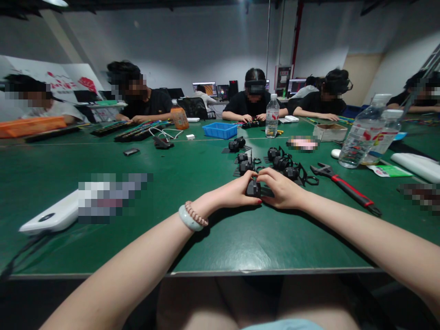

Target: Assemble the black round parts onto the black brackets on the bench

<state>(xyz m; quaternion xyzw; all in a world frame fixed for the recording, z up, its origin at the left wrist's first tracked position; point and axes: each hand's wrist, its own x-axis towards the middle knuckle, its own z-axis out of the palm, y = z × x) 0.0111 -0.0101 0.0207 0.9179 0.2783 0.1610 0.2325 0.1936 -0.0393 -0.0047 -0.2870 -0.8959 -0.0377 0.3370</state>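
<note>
Between my two hands sits a small black plastic part (253,188), low over the green table (206,250). My left hand (240,189) is closed around its left side, thumb below and fingers above. From the other side my right hand (280,189) closes on the same part, its fingers meeting the left ones at the top. A darker flat piece shows under the right fingers. Just beyond my hands lie several similar black fittings (281,162) with rings and thin prongs. An adjustable wrench (347,185) with a red and black handle rests to their right.
At left lies a white power bank (57,213) with a cable. Water bottles (364,130) stand at right, another bottle (272,118) further back. A blue tray (220,130) and a cardboard box (330,132) sit mid-table. Several people work along the far side.
</note>
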